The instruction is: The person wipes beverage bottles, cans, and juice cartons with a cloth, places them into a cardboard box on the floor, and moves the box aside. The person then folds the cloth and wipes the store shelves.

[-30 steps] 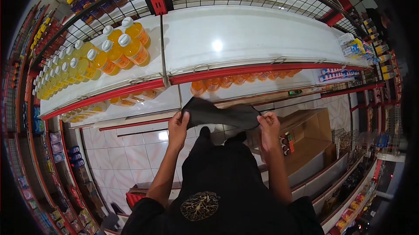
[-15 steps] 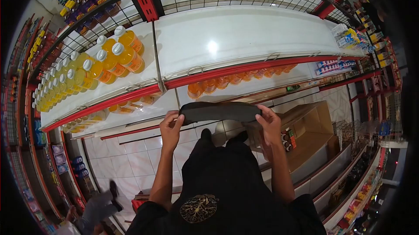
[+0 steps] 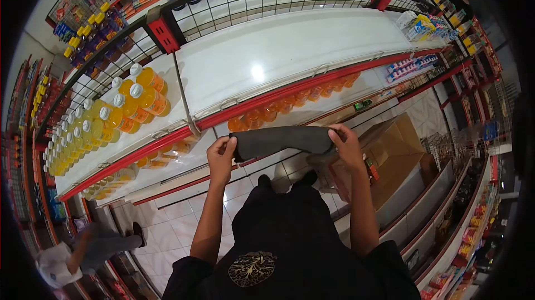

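Observation:
A dark grey folded cloth (image 3: 281, 139) is stretched between my two hands, in front of the shelf edge. My left hand (image 3: 222, 158) pinches its left end between thumb and fingers. At the other end, my right hand (image 3: 346, 147) grips the cloth's corner in the same way. The cloth sags a little towards the right. Just beyond it runs the red front rail (image 3: 267, 102) of the white upper shelf (image 3: 262, 49). Orange drink bottles (image 3: 290, 102) stand on the lower shelf behind the cloth.
Rows of yellow and orange bottles (image 3: 136, 99) fill the upper shelf's left part. Small boxes (image 3: 421, 26) stand at its right end. An open cardboard box (image 3: 398, 166) is on the floor at my right. Another person (image 3: 83, 255) is at the lower left.
The cloth now hangs flatter and wider, showing more of its face. My view has shifted and tilted, so the shelf sits further left. The other person has come more into view.

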Action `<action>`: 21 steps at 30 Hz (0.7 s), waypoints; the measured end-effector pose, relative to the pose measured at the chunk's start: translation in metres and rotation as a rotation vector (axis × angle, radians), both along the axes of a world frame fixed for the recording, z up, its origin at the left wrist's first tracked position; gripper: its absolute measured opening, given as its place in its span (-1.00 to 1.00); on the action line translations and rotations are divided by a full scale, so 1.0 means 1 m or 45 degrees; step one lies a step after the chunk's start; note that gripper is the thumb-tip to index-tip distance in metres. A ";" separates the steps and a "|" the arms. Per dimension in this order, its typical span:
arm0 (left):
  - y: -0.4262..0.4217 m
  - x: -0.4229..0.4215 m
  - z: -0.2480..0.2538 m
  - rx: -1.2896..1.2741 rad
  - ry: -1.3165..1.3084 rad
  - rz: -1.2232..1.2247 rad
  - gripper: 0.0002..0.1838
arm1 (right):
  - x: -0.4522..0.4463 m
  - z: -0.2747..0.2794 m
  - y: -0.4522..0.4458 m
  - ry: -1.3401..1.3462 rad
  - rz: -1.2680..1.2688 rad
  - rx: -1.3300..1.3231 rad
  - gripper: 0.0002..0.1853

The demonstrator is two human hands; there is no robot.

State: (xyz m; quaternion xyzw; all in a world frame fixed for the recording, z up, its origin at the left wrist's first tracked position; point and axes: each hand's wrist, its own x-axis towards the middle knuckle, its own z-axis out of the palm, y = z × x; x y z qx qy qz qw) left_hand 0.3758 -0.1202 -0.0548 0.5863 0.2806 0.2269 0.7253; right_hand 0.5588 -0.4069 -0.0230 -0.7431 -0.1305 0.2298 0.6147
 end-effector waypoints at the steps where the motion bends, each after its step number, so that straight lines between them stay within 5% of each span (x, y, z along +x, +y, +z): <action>1: -0.002 0.000 -0.001 -0.061 -0.006 0.012 -0.78 | -0.004 0.000 -0.001 0.064 -0.064 0.053 -0.79; 21: -0.006 -0.026 0.060 0.259 -0.040 -0.221 -0.86 | -0.043 0.050 -0.008 -0.075 -0.137 -0.042 -0.84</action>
